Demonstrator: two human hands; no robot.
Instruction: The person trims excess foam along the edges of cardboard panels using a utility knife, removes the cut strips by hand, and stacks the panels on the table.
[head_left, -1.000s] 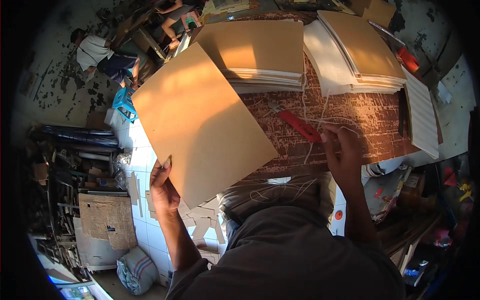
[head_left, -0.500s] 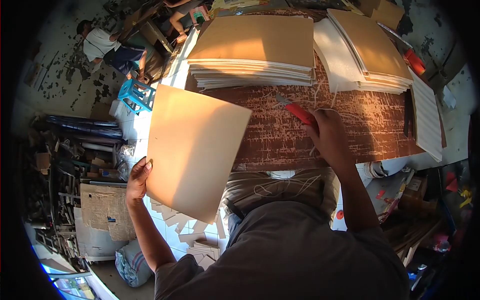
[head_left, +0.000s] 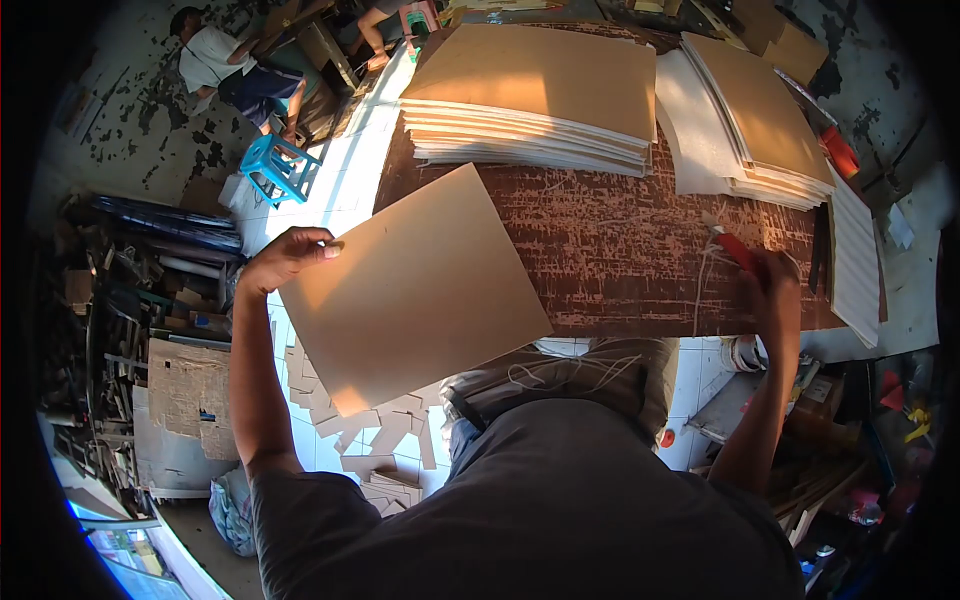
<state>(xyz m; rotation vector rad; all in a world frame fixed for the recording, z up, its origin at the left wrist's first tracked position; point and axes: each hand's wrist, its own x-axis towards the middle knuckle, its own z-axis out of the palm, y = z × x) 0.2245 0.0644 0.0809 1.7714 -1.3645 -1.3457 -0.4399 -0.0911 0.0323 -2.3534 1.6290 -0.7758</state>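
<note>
My left hand (head_left: 292, 258) pinches the upper left edge of a tan board sheet (head_left: 415, 290), which hangs tilted over the near left corner of the worn brown table (head_left: 600, 270). At the right of the table, my right hand (head_left: 778, 290) is wrapped round a red utility knife (head_left: 738, 252), its blade pointing to the upper left. A thin white strip hangs close to the knife. Farther back on the table lies a large stack of tan boards with white layers (head_left: 535, 90), and a second stack (head_left: 765, 120) lies to its right.
A blue plastic stool (head_left: 278, 170) stands on the tiled floor at the left, near a seated person (head_left: 235, 75). Board offcuts (head_left: 385, 430) litter the floor below the sheet. White ribbed panels (head_left: 853, 265) lean at the table's right end.
My left hand has moved up, and the board sheet has turned, its top swinging right. My right hand with the utility knife has moved right and slightly down.
</note>
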